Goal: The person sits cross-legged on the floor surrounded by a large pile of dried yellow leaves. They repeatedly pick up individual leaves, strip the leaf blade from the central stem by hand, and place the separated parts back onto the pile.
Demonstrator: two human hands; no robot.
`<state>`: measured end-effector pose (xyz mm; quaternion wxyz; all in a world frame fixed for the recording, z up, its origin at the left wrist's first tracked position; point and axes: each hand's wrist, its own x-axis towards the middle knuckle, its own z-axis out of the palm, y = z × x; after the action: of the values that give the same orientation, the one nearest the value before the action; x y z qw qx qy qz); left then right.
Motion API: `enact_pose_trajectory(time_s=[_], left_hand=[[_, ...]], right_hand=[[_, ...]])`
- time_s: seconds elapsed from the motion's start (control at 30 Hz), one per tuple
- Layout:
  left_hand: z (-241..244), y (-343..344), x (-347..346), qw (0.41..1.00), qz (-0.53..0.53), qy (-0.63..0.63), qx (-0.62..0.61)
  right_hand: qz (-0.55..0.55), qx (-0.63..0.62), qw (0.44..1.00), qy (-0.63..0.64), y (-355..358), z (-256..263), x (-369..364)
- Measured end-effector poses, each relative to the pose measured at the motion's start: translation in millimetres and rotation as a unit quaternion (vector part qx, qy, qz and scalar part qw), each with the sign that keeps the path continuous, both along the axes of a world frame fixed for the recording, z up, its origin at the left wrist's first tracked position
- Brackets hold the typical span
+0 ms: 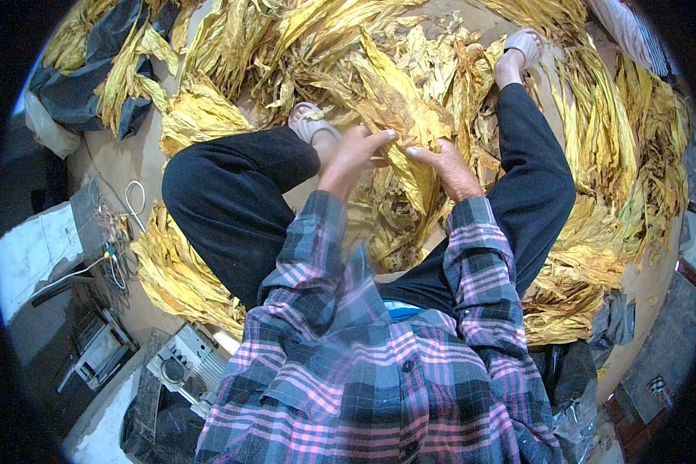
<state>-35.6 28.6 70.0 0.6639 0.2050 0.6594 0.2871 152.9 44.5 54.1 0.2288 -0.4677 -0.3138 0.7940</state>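
Observation:
Dried yellow tobacco leaves stretch between my two hands above the floor. My left hand pinches a leaf edge between thumb and fingers. Close to its right, my right hand grips the same bunch with the thumb on top. The lower ends of the leaves hang down between my legs, over a heap of crumpled brown and yellow leaves. Parts of the fingers are hidden behind the leaves.
Piles of tobacco leaves surround me. Dark plastic sheeting lies at the upper left. Tangled wires and a metal device are at the left. Someone's striped sleeve or garment shows at the upper right.

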Motion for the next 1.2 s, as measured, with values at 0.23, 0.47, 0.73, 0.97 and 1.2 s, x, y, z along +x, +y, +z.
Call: enact_pose_trajectory(time_s=[0.23, 0.47, 0.73, 0.97, 1.2], left_hand=[[-6, -2, 5, 0.981, 0.174, -0.083, 0.002], [-47, 3, -19, 0.954, 0.278, -0.036, 0.106], [-26, 20, -49, 0.876, 0.45, -0.106, 0.14], [-24, 5, -5, 0.988, 0.091, -0.121, 0.018], [-27, -33, 45, 0.974, -0.171, -0.142, 0.044]], right_hand=[[0.04, -0.007, 0.999, -0.016, -4, -2, -4], [0.063, 0.009, 0.997, -0.05, -2, 3, -6], [0.043, 0.032, 0.994, -0.093, -2, -11, 0], [-0.287, -0.056, 0.952, 0.09, 10, -55, 12], [-0.457, -0.154, 0.866, 0.132, 30, -86, 41]])
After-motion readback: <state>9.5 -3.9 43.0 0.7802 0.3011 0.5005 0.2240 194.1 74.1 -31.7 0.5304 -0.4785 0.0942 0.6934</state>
